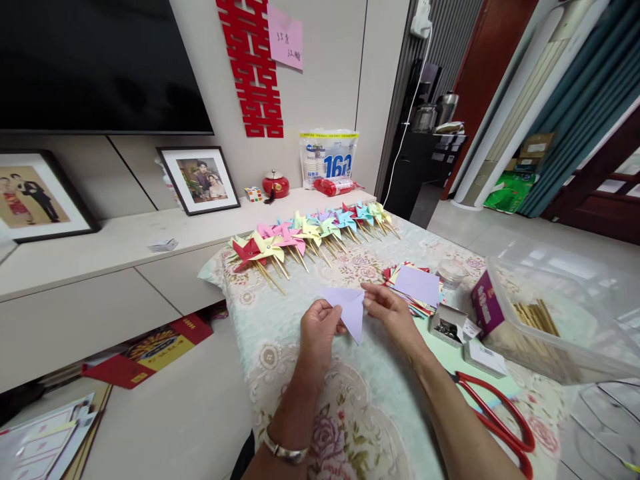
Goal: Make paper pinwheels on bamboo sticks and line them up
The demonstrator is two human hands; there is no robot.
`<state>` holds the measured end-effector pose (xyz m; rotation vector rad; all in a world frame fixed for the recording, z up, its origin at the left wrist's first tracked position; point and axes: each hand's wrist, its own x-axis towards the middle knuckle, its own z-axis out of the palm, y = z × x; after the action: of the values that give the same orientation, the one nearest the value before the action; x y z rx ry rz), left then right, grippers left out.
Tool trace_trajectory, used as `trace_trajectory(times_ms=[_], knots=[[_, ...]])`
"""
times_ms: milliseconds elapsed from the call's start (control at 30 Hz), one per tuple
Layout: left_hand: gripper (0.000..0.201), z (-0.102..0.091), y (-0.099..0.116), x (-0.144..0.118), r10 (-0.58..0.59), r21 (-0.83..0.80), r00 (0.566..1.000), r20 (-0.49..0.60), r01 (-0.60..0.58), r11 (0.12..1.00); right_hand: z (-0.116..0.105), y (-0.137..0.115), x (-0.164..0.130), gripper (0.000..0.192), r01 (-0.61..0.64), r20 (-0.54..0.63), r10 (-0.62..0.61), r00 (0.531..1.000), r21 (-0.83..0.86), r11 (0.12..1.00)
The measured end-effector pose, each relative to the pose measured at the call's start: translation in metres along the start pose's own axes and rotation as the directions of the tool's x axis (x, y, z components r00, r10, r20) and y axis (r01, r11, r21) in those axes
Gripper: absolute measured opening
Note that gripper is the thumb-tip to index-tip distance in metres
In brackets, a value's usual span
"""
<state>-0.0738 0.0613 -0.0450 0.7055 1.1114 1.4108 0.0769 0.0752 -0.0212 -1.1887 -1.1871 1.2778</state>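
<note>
A lilac paper triangle (350, 312), apparently a folded square, is held above the flowered tablecloth. My left hand (321, 327) pinches its left side between thumb and fingers. At its upper right corner, my right hand (387, 308) has the fingertips closed on the paper's edge. Just right of that hand lies a stack of coloured paper squares with a lilac sheet (416, 285) on top. Behind the hands, a long row of finished paper pinwheels (310, 233) on wooden sticks lies across the table.
Red-handled scissors (500, 413) lie by my right forearm. Near them are a small box of metal fasteners (449, 328), a white box (485, 358) and a clear plastic bin (550, 353) with wooden sticks. A white cabinet (200, 230) carrying framed photos stands behind the table.
</note>
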Motion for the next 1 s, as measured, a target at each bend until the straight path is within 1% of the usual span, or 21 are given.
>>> trace_trajectory(times_ms=[67,100,167,233,300,400,500,633,700,767,867,933,1000], knots=[[0.027,-0.001,0.0,0.0,-0.014,-0.004,1.0,-0.009,0.014,1.0,-0.008,-0.002,0.001,0.046,0.133,-0.005,-0.134,0.991,-0.09,0.987],[0.026,-0.001,0.001,0.0,-0.023,-0.006,1.0,-0.01,0.023,1.0,-0.011,-0.003,0.001,0.044,0.212,0.026,-0.211,0.977,-0.158,0.964],[0.025,-0.001,0.001,0.0,-0.042,-0.005,0.999,-0.005,0.042,0.999,-0.015,-0.003,0.0,0.039,0.366,0.133,-0.342,0.93,-0.288,0.885],[0.024,-0.001,0.001,-0.001,-0.063,0.004,0.998,0.014,0.063,0.998,-0.017,-0.002,-0.001,0.033,0.461,0.23,-0.401,0.887,-0.366,0.808],[0.024,0.0,0.0,-0.002,-0.085,0.021,0.995,0.044,0.084,0.996,-0.018,0.0,-0.001,0.025,0.503,0.292,-0.413,0.863,-0.408,0.762],[0.024,0.001,0.001,-0.003,-0.11,0.053,0.991,0.081,0.106,0.993,-0.019,0.001,0.0,0.014,0.498,0.318,-0.39,0.864,-0.427,0.755],[0.022,0.003,0.002,-0.005,-0.127,0.083,0.987,0.1,0.119,0.989,-0.018,0.002,0.001,0.011,0.462,0.289,-0.367,0.884,-0.426,0.778],[0.021,0.003,0.003,-0.007,-0.142,0.107,0.982,0.125,0.129,0.986,-0.017,0.004,0.002,0.013,0.366,0.205,-0.306,0.93,-0.424,0.829],[0.022,0.004,0.003,-0.007,-0.14,0.118,0.98,0.142,0.123,0.985,-0.017,0.007,0.003,0.014,0.326,0.168,-0.279,0.945,-0.426,0.844],[0.027,0.005,0.001,-0.006,-0.137,0.132,0.979,0.152,0.118,0.984,-0.017,0.009,0.005,0.014,0.307,0.159,-0.264,0.951,-0.426,0.851],[0.037,0.008,-0.002,-0.003,-0.136,0.157,0.981,0.139,0.114,0.981,-0.017,0.012,0.007,0.015,0.277,0.15,-0.234,0.961,-0.43,0.859],[0.037,0.01,-0.003,-0.002,-0.126,0.168,0.984,0.124,0.104,0.98,-0.016,0.013,0.007,0.016,0.255,0.143,-0.214,0.966,-0.436,0.863],[0.031,0.01,-0.003,-0.002,-0.109,0.177,0.988,0.11,0.089,0.98,-0.015,0.013,0.007,0.016,0.24,0.14,-0.197,0.97,-0.439,0.866]])
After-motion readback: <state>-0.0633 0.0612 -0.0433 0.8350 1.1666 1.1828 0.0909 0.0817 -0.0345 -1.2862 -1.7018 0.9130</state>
